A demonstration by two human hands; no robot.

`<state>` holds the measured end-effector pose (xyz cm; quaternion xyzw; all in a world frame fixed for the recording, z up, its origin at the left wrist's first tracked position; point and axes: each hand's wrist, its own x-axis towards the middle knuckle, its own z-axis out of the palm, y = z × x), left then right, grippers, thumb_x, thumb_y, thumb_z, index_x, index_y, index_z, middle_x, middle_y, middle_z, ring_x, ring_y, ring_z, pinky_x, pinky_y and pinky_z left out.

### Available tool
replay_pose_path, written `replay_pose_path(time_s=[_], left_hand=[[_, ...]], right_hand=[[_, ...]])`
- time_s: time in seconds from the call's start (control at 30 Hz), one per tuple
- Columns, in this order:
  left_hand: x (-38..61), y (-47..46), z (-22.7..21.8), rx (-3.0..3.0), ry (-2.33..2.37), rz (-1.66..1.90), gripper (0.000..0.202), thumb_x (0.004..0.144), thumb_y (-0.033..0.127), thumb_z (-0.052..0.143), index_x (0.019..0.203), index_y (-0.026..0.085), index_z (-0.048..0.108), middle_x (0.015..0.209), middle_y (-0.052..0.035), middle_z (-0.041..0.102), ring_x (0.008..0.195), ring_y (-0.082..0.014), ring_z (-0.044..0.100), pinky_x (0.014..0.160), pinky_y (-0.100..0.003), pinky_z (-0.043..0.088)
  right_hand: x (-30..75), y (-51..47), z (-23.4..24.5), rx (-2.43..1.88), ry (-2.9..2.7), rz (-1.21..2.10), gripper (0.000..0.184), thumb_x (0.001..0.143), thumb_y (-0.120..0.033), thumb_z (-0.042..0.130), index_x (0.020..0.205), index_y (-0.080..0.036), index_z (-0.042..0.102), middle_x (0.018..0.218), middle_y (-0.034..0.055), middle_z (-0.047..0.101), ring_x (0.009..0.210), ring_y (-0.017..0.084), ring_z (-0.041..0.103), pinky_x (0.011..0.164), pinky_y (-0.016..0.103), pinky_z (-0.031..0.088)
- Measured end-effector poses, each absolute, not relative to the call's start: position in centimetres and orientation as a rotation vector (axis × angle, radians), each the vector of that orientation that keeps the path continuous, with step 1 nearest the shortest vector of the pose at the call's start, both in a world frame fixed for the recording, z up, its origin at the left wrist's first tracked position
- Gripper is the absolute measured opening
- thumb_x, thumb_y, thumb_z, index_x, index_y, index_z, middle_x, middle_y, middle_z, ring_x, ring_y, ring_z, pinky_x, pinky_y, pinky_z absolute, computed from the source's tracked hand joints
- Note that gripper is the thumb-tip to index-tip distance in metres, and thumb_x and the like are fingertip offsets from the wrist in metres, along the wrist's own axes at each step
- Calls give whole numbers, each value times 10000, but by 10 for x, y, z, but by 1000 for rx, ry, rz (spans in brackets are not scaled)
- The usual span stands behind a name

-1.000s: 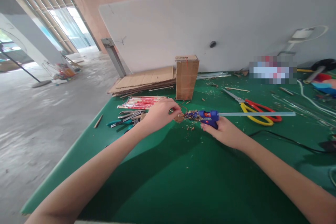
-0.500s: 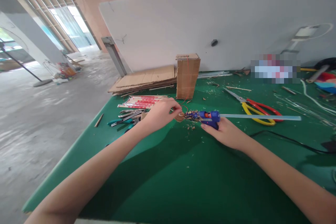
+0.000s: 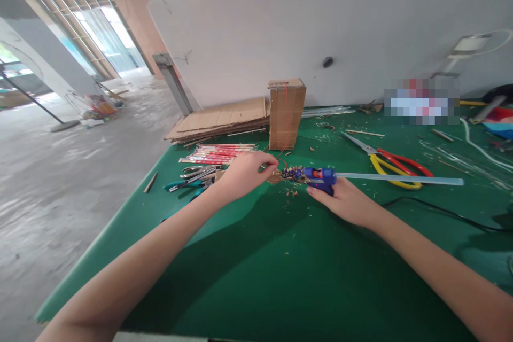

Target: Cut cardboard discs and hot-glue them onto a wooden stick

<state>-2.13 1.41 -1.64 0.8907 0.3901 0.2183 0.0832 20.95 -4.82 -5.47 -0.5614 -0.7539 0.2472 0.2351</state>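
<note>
My right hand (image 3: 350,202) is wrapped round the grip of a blue glue gun (image 3: 320,177), whose nozzle points left. A long clear glue stick (image 3: 401,178) sticks out of its back end. Bits of brown debris cling to the gun's front. At the nozzle tip lies a small round brown piece (image 3: 274,177), probably cardboard. Directly over it, my left hand (image 3: 249,171) is closed in a pinch; what its fingertips hold is too small to name. A thin red wire (image 3: 285,162) curls beside the fingertips, below an upright cardboard box (image 3: 286,117).
Left of the box lie stacked cardboard sheets (image 3: 224,117) and red-wrapped sticks (image 3: 216,154). Pliers (image 3: 192,184) rest by my left forearm. Scissors (image 3: 395,165) with red and yellow handles lie beyond the glue stick. A black cord (image 3: 433,208) crosses the green table (image 3: 260,278) at right.
Both hands stay almost in place. The glue gun's nozzle still meets the small round piece, and my left fingertips have shifted very slightly. The view has tilted a little.
</note>
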Motion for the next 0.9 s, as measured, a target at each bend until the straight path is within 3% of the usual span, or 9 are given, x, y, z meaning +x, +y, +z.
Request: replay_pose_path(time_s=[0.57, 0.9], left_hand=[[-24, 19, -21, 2727, 1094, 689, 260, 854, 239, 461, 969, 233, 695, 974, -5, 713, 890, -162, 628, 763, -299, 486], [-24, 19, -22, 2686, 1168, 691, 238, 858, 259, 481, 961, 244, 695, 945, 1, 724, 845, -158, 649, 732, -298, 487]], right_hand=[[209, -47, -56, -1511, -2092, 652, 317, 884, -459, 417, 849, -203, 601, 748, 34, 643, 685, 196, 571, 651, 334, 453], [210, -46, -58, -1519, -2085, 658, 335, 884, -473, 413, 839, -204, 608, 735, 36, 642, 661, 195, 564, 620, 336, 455]])
